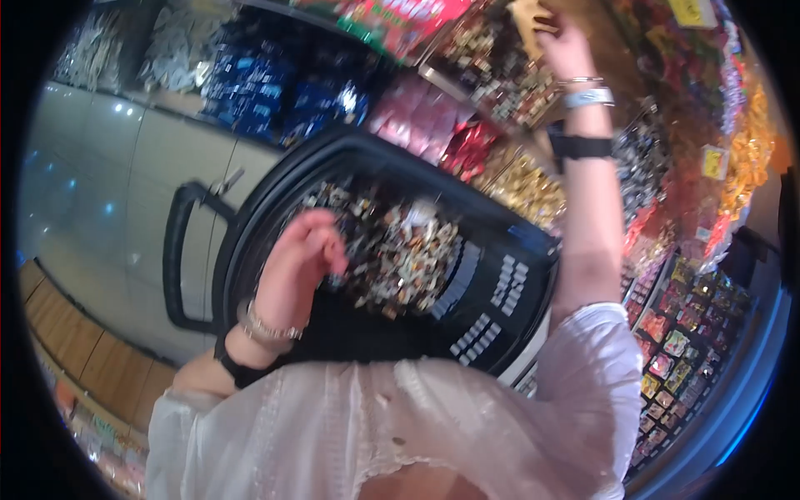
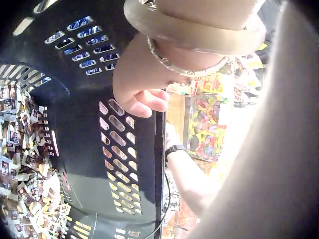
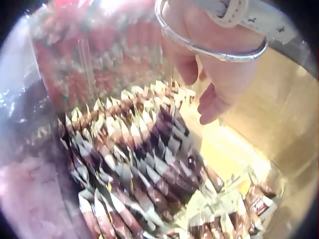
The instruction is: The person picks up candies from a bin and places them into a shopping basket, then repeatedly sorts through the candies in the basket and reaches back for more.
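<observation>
A black shopping basket [image 1: 492, 204] stands in front of the body, with many small wrapped sweets [image 1: 408, 258] heaped in it. Over its left part hangs my left hand [image 1: 308, 250], fingers loosely curled and nothing seen in them. The left wrist view shows that hand beside the basket's slotted wall [image 2: 82, 149]. My right hand [image 1: 567, 50] reaches far out into a display bin. In the right wrist view its bent fingers [image 3: 214, 104] hang by the bin's wall [image 3: 284, 109], just above rows of brown-and-white wrapped sweets [image 3: 144, 159], with nothing visible between them.
Blue packets [image 1: 250, 83], pink packets [image 1: 417, 117] and gold-wrapped sweets [image 1: 525, 187] fill bins beyond the basket. On the right, orange packets [image 1: 746, 192] and a rack of small colourful packs [image 1: 675, 350] stand near. The basket's handle [image 1: 175, 258] sticks out left over the tiled floor [image 1: 92, 175].
</observation>
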{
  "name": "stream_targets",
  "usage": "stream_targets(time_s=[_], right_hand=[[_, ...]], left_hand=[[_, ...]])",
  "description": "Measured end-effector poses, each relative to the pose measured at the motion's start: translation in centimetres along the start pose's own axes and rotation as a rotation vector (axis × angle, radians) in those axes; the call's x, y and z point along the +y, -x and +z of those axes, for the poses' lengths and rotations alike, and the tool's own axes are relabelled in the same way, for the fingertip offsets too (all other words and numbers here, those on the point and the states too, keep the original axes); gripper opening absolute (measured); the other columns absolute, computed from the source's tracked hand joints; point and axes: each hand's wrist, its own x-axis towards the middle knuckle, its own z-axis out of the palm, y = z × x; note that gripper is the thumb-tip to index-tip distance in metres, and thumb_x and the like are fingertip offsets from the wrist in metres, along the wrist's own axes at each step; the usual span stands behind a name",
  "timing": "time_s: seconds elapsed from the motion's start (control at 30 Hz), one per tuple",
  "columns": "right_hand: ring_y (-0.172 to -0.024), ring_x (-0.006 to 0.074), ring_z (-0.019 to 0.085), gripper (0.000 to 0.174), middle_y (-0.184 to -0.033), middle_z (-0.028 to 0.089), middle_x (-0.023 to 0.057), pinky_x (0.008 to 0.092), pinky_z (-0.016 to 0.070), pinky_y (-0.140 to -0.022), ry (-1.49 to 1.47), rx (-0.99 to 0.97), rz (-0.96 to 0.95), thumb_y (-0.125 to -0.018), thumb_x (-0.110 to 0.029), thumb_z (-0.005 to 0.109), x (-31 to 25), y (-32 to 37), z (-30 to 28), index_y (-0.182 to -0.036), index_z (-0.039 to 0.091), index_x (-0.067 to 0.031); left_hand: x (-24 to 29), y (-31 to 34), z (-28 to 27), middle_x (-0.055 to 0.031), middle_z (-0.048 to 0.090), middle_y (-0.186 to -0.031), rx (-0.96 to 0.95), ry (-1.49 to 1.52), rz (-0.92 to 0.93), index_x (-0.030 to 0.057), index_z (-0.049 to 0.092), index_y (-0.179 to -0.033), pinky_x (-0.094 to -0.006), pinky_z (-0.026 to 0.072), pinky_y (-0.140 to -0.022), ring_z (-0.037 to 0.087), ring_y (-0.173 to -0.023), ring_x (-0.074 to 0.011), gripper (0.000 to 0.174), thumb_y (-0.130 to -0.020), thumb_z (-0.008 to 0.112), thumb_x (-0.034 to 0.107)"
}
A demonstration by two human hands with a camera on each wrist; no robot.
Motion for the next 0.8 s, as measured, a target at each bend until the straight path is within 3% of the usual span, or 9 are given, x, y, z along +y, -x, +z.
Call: stream_targets(time_s=[0.03, 0.13, 0.2, 0.23, 0.27, 0.4, 0.53, 0.67, 0.8], right_hand=[[-0.076, 0.0119, 0.053, 0.038, -0.092, 0.056, 0.0055, 0.0221, 0.0441, -0.065, -0.186, -0.064, -0.172, -0.073, -0.004, 0.048, 0.4, 1.0, 0.0, -0.111, 0.046, -0.0047], [-0.076, 0.0119, 0.052, 0.03, -0.09, 0.055, 0.0057, 0.0194, 0.0427, -0.063, -0.483, -0.547, 0.058, -0.076, -0.005, 0.049, -12.8, 11.6, -3.7, -0.106, 0.05, -0.004], [-0.075, 0.0161, 0.053, 0.028, -0.088, 0.056, 0.0078, 0.0233, 0.0434, -0.064, -0.412, -0.892, -0.427, -0.077, -0.008, 0.05, -14.4, 15.8, -2.3, -0.104, 0.05, -0.0029], [-0.077, 0.0199, 0.054, 0.028, -0.088, 0.056, 0.0107, 0.0282, 0.0436, -0.069, -0.534, -1.21, -0.107, -0.077, -0.011, 0.05, -15.7, 17.3, -1.5, -0.104, 0.05, -0.0022], [-0.079, 0.0208, 0.054, 0.03, -0.089, 0.056, 0.0124, 0.0319, 0.0438, -0.072, -0.552, -1.328, -0.126, -0.075, -0.01, 0.051, -15.1, 19.4, 1.7, -0.104, 0.049, -0.0022], [-0.093, 0.031, 0.048, 0.062, -0.105, 0.043, 0.0193, 0.0325, 0.0394, -0.082, -0.058, -0.939, -0.034, -0.065, -0.02, 0.063, -9.2, 27.6, 16.4, -0.118, 0.037, -0.0012], [-0.123, 0.0311, 0.02, 0.08, -0.133, 0.015, 0.0209, 0.0377, 0.0239, -0.097, 0.257, -0.845, 0.065, -0.068, -0.047, 0.056, -9.0, 28.6, 25.0, -0.13, 0.02, -0.012], [-0.116, 0.04, 0.026, 0.055, -0.13, 0.022, 0.019, 0.0447, 0.0299, -0.091, 0.342, -0.761, -0.136, -0.077, -0.028, 0.049, -8.5, 31.0, 28.6, -0.125, 0.029, -0.011], [-0.105, 0.0326, 0.042, 0.043, -0.117, 0.041, 0.0165, 0.0383, 0.0381, -0.083, 0.377, -0.695, -0.201, -0.077, -0.018, 0.047, -7.1, 33.6, 31.5, -0.118, 0.038, -0.0092]], left_hand=[[-0.1, 0.0, -0.3, -0.0017, 0.05, -0.076, -0.018, -0.01, 0.022, 0.0075, 0.042, -0.102, -0.0256, 0.0399, -0.062, 0.051, -0.066, -0.014, 0.028, -0.078, 0.047, 0.021], [-0.5, -0.7, -1.5, -0.0014, 0.05, -0.076, 0.024, -0.06, -0.003, 0.0056, 0.043, -0.101, -0.0264, 0.0402, -0.067, 0.051, -0.067, -0.013, 0.026, -0.078, 0.047, 0.019], [-0.5, -0.7, -1.5, -0.0015, 0.051, -0.079, 0.101, -0.069, -0.021, 0.0054, 0.044, -0.101, -0.0272, 0.0396, -0.069, 0.05, -0.071, -0.0126, 0.026, -0.078, 0.047, 0.017], [-0.5, -0.7, -1.4, -0.0015, 0.051, -0.081, 0.159, -0.066, -0.013, 0.0052, 0.045, -0.101, -0.028, 0.039, -0.071, 0.05, -0.074, -0.0122, 0.025, -0.078, 0.047, 0.016], [-0.5, -0.7, -1.5, -0.0015, 0.051, -0.081, 0.159, -0.081, -0.02, 0.0052, 0.045, -0.101, -0.028, 0.039, -0.071, 0.05, -0.074, -0.0122, 0.025, -0.078, 0.047, 0.016], [-1.0, -0.8, -1.9, -0.0016, 0.051, -0.093, 0.231, -0.129, 0.075, 0.006, 0.05, -0.099, -0.0315, 0.0358, -0.076, 0.045, -0.09, -0.0119, 0.024, -0.076, 0.046, 0.012], [-1.4, -0.9, -2.1, -0.0016, 0.051, -0.102, 0.279, -0.154, 0.089, 0.0067, 0.052, -0.097, -0.0325, 0.0341, -0.079, 0.044, -0.091, -0.0136, 0.023, -0.075, 0.047, 0.014], [-1.3, -1.0, -2.1, -0.0027, 0.051, -0.102, 0.259, -0.157, 0.092, 0.0062, 0.051, -0.098, -0.034, 0.0333, -0.081, 0.043, -0.094, -0.0162, 0.025, -0.075, 0.048, 0.016], [-1.0, -1.1, -1.9, -0.0055, 0.052, -0.098, 0.232, -0.133, 0.079, 0.0053, 0.05, -0.099, -0.0328, 0.0348, -0.081, 0.045, -0.093, -0.0163, 0.025, -0.077, 0.047, 0.016]])
